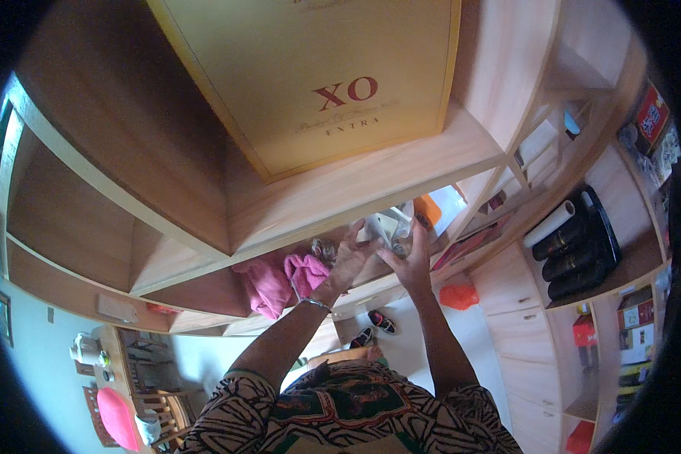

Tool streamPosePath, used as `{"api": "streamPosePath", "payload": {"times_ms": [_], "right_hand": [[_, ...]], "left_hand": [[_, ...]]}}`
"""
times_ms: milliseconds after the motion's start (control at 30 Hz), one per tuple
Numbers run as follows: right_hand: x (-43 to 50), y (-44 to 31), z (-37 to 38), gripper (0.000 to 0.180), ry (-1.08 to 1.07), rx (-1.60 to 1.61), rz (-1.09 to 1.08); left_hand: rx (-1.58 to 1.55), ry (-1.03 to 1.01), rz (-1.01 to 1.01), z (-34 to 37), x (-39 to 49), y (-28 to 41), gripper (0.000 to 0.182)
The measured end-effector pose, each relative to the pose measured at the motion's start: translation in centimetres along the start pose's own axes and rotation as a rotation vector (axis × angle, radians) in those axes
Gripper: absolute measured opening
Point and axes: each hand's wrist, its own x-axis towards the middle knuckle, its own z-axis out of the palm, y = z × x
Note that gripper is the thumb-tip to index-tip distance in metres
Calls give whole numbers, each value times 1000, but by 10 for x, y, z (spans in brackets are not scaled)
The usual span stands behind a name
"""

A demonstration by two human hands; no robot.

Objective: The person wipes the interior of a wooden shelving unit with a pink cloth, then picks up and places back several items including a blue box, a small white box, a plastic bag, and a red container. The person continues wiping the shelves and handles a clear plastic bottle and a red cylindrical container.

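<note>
My left hand (346, 261) and my right hand (413, 255) reach into a low shelf compartment of a wooden cabinet. Between them is a small white item (381, 228), partly in clear plastic; its exact kind is unclear. The thumb and fingers of my right hand close around it. My left fingertips lie at its left side, and whether they grip it is hard to see. Beside my left hand are pink cloths (306, 275) and a crumpled clear plastic bag (322, 249). An orange item (427, 210) lies just beyond my right fingers.
A large yellow box (329, 85) with red lettering stands on the shelf above my hands, behind the shelf's front edge (369, 204). Black cylinders (567, 261) fill a tray at right. Below are a pair of shoes (381, 322) and a red plastic bag (458, 296).
</note>
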Motion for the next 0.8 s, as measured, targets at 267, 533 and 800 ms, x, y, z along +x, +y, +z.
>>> {"api": "streamPosePath", "payload": {"times_ms": [267,533,800], "right_hand": [[-3,13,-7,59,-12,-233,-107],[-18,15,-8,50,12,-275,-113],[-2,19,-3,48,44,-207,-75]], "left_hand": [[105,62,66,2,7,1,70],[371,32,218,21,-17,-18,79],[558,43,184,3,3,-34,80]]}}
